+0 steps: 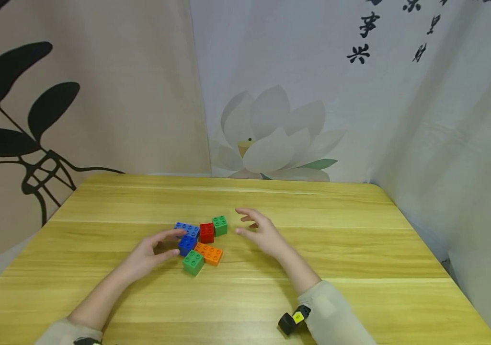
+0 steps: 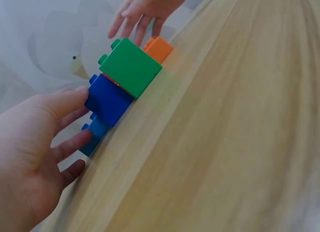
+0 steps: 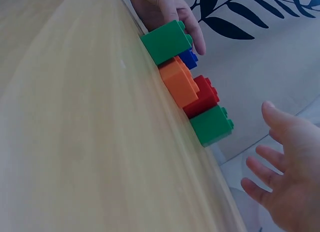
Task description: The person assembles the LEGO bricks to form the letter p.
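Note:
Several toy building bricks lie in a cluster on the wooden table. My left hand (image 1: 148,255) is at its left side, fingers loosely bent. Its thumb is by the dark blue brick (image 2: 108,99) and its fingers by the lighter blue brick (image 1: 188,229); whether they touch is hard to tell. The near green brick (image 1: 193,262) sits beside the orange brick (image 1: 208,254). Behind these are the red brick (image 1: 207,233) and the far green brick (image 3: 212,127). My right hand (image 1: 264,233) hovers to the right, apart from the bricks, its fingers spread and holding nothing.
The wooden table (image 1: 336,230) runs back to a hanging cloth (image 1: 150,96) with printed leaves, a lotus and characters. A black wrist device (image 1: 293,320) sits at the right sleeve (image 1: 333,311).

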### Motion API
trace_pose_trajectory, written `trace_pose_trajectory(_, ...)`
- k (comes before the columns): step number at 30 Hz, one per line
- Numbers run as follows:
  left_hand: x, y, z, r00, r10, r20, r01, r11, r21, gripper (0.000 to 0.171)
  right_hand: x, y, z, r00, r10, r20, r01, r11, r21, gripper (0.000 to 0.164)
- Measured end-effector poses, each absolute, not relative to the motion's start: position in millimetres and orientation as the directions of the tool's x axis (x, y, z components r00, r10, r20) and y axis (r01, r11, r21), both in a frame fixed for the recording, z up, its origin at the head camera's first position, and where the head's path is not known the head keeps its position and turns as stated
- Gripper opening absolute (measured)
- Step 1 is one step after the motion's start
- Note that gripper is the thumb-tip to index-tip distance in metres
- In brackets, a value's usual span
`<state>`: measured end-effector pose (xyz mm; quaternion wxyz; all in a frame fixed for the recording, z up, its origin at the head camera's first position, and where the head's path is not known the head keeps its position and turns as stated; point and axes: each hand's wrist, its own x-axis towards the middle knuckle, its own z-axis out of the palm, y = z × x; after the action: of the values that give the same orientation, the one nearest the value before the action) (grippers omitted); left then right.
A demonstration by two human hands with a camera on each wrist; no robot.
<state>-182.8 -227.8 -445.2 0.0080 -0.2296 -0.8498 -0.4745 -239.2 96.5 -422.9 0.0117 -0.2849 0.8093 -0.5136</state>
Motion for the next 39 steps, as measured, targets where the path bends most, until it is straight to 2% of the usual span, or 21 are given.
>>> trace_pose_trajectory(11, -186.1, -226.3, -448.2, -0.901, 0.377, 0.213, 0.38, 0.454, 0.806, 0.046, -242.1, 77.0, -419.6, -0.825, -0.534, 0.186, -0.377, 0.274, -0.885, 0.051)
trace_pose_trajectory(17, -186.3, -223.9, -448.1, -0.912, 0.364, 0.191, 0.354, 0.46, 0.815, 0.045, -258.5, 71.1, -439.1, -0.845, -0.509, 0.163, -0.359, 0.314, -0.879, 0.052)
trace_pose_trajectory(39, -185.0, -223.7, -449.9, -0.926, 0.33, 0.185, 0.333, 0.48, 0.812, 0.043, -272.0, 58.7, -446.8, -0.87, -0.485, 0.09, -0.304, 0.383, -0.872, 0.047)
